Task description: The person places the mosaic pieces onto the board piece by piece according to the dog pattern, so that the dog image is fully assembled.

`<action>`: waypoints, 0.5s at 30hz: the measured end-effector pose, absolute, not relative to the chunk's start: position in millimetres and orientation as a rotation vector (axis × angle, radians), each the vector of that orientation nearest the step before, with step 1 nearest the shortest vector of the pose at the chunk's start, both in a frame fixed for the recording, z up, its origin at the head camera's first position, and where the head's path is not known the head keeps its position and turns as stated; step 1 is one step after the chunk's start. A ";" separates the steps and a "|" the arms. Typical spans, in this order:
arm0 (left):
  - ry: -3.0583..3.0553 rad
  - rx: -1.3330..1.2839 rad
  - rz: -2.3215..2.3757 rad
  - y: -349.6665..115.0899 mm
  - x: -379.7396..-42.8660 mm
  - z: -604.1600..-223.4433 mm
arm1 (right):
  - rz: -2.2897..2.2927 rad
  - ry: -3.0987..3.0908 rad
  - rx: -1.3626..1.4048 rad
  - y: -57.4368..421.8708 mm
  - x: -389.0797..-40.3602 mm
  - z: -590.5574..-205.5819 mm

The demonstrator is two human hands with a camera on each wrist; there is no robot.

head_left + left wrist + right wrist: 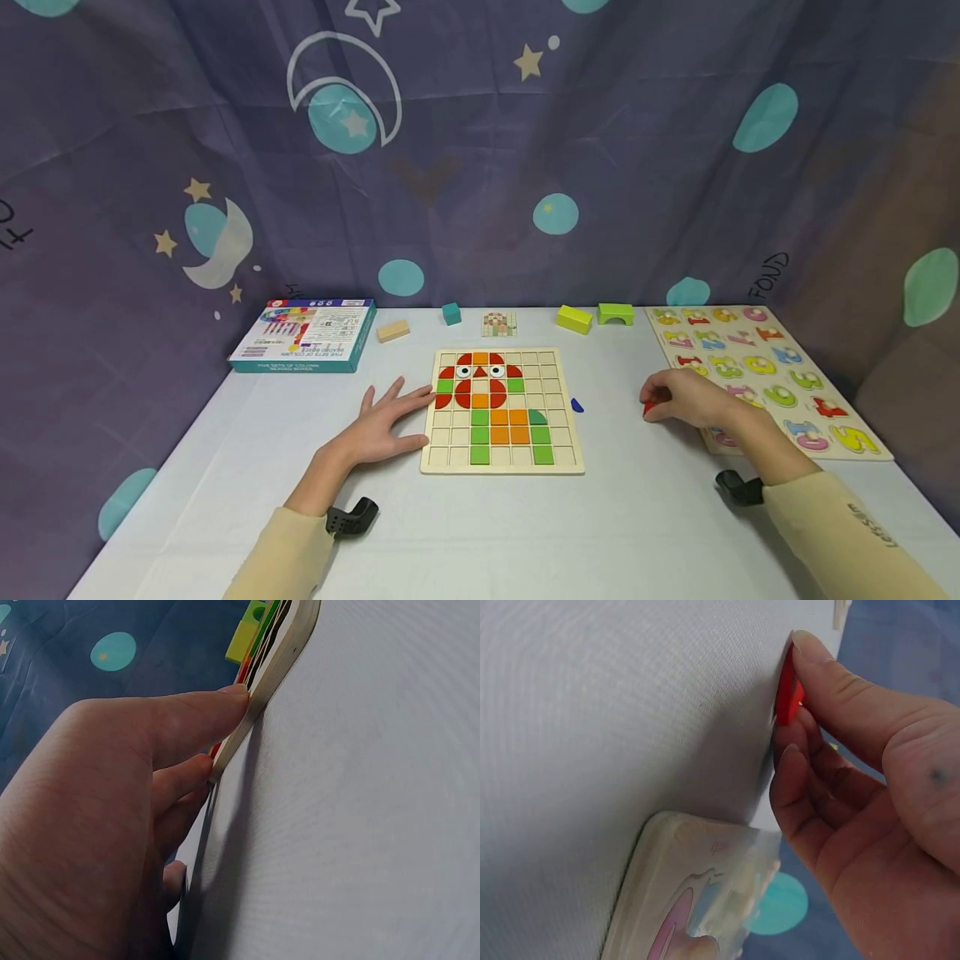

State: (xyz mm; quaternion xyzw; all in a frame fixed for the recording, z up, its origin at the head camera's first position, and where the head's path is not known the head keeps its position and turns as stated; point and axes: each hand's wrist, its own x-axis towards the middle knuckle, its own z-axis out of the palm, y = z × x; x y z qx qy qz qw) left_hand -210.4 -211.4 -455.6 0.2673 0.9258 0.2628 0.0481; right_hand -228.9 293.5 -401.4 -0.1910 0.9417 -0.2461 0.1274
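In the head view a wooden grid board (442,458) lies mid-table, with red, green, orange and eye-printed tiles filling part of it. My left hand (382,425) rests at the board's left edge, fingers spread and thumb touching the rim. The left wrist view shows that thumb and fingertips against the board's side (277,667). My right hand (690,398) is right of the board and pinches a small red tile (786,686) between thumb and fingers, just over the white table. A dark blue curved tile (577,405) lies beside the board's right edge.
A wooden number puzzle (862,446) lies at the right, partly under my right forearm. Along the back are a teal-edged box (315,337), a plain wood block (393,331), a teal cube (451,313), a pattern card (499,324), a yellow-green block (573,319) and a green arch (615,313).
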 end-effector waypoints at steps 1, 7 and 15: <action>2.822 0.813 0.800 -211.5 -210.5 -455.6 | -0.714 2.743 -0.552 293.4 -228.6 -401.5; 2.822 0.810 0.797 -211.0 -210.3 -455.3 | -0.726 2.742 -0.554 293.8 -227.9 -401.3; 2.824 0.810 0.802 -210.1 -209.5 -453.6 | -0.828 2.685 -0.527 288.6 -230.0 -401.1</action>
